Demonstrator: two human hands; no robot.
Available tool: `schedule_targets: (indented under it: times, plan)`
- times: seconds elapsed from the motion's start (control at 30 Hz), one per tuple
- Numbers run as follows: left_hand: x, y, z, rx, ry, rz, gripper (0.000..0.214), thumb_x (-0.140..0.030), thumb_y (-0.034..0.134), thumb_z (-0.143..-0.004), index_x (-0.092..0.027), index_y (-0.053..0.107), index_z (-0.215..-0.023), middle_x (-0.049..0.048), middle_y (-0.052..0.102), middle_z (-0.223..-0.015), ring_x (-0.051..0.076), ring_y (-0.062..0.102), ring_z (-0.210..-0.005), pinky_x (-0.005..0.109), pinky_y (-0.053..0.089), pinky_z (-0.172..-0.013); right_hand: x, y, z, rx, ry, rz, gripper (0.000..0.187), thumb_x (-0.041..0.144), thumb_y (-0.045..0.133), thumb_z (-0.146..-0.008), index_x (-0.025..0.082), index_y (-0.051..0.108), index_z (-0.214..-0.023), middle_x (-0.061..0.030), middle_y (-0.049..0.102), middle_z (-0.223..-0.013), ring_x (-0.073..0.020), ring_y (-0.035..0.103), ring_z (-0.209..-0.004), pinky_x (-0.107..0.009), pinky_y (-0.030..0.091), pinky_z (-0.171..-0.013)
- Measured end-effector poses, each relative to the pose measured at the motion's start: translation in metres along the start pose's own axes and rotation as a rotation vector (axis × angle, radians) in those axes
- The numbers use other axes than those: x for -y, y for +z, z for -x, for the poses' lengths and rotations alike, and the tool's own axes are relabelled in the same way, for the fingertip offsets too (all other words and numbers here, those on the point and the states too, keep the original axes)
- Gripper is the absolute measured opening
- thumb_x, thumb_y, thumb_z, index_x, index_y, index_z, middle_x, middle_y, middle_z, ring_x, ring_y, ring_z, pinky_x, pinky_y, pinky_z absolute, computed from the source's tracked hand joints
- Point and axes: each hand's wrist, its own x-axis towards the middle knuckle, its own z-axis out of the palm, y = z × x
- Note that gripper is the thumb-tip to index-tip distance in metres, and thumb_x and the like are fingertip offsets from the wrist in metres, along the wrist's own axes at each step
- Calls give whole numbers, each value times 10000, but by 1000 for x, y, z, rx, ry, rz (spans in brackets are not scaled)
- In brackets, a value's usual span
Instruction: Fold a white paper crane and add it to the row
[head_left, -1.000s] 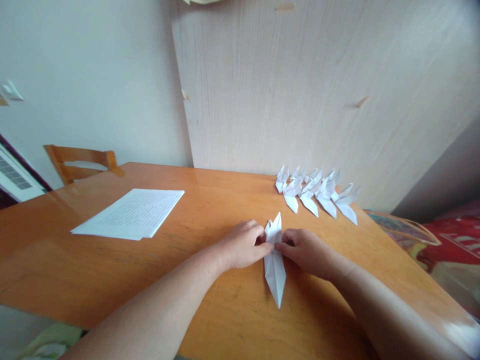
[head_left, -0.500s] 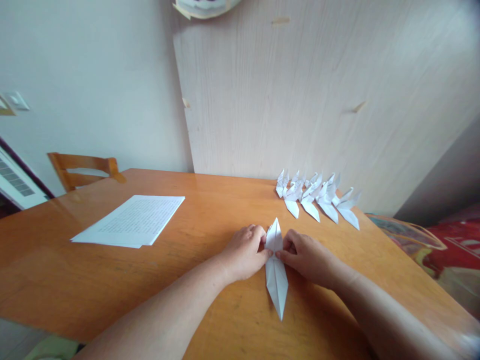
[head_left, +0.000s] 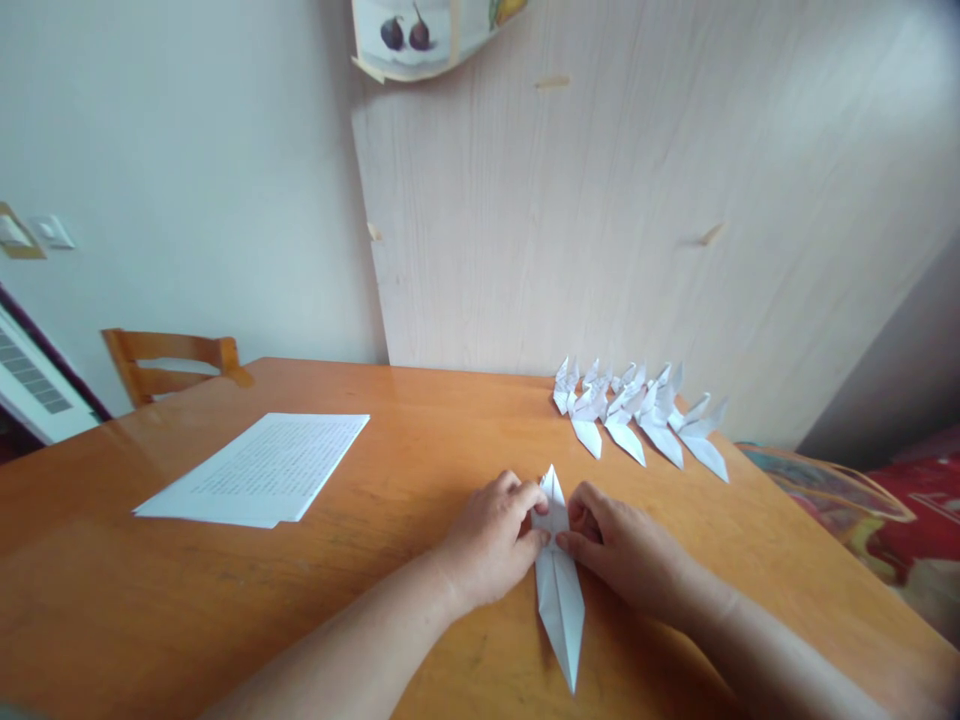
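Observation:
A long, narrow piece of folded white paper [head_left: 559, 590], pointed at both ends, lies on the wooden table with one tip toward me. My left hand [head_left: 499, 530] grips its left edge near the middle, thumb and fingers closed on the paper. From the other side my right hand [head_left: 619, 545] pinches the right edge, its thumb tip near the centre crease and the other fingers curled. Both thumbs almost meet at the paper's middle. Beyond my hands, several folded paper birds [head_left: 626, 415] stand in rows near the table's far edge.
A stack of written paper sheets [head_left: 262, 468] lies on the left of the table [head_left: 420, 420]. A wooden chair [head_left: 172, 350] stands past the far left edge. The wall panel [head_left: 525, 240] rises behind the table, and a red bag [head_left: 922, 505] sits beyond the right edge.
The camera view has tilted up slightly, so everything sits lower in the picture. My left fingers have shifted further over the paper's upper part; both hands keep their hold.

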Motion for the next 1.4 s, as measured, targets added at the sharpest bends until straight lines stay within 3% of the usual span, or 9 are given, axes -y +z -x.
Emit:
schedule_targets:
  times: [0.23, 0.73, 0.93, 1.17, 1.4]
  plan:
    - [1, 0, 0, 8, -14, 20, 165, -263, 603, -860, -244, 661, -1013, 45, 533, -1010, 198, 551, -929, 303, 462, -795, -1, 2, 2, 17, -30, -64, 204, 306, 540, -880, 252, 557, -1075, 8, 663, -751, -170, 593, -663, -259, 306, -584]
    - [1, 0, 2, -4, -47, 4, 186, -309, 637, -857, -263, 683, -1031, 39, 557, -1004, 206, 555, -965, 308, 451, -817, -4, 6, 3, -6, -21, -63, 325, 329, 549, -890, 243, 573, -1203, -35, 702, -867, -191, 634, -745, -259, 358, -619]
    - [0, 0, 1, 3, -43, 6, 171, -303, 632, -862, -251, 684, -1017, 41, 566, -988, 206, 560, -967, 310, 450, -824, -2, 3, 3, 14, -71, -78, 195, 326, 553, -895, 261, 651, -1051, -16, 699, -880, -188, 624, -776, -268, 377, -654]
    - [-2, -2, 1, -47, -34, -43, 288, -272, 703, -810, -250, 616, -1083, 36, 579, -1087, 218, 534, -1045, 335, 425, -884, 0, 0, 2, 34, -56, -61, 220, 336, 558, -889, 251, 656, -1067, -26, 700, -862, -194, 621, -757, -274, 372, -633]
    - [-6, -7, 2, -77, 20, -240, 236, -433, 710, -817, -282, 668, -995, 25, 587, -985, 233, 513, -980, 363, 379, -830, 0, -1, 1, 34, -62, -61, 162, 332, 557, -878, 225, 651, -955, -26, 698, -840, -186, 613, -734, -270, 385, -629]
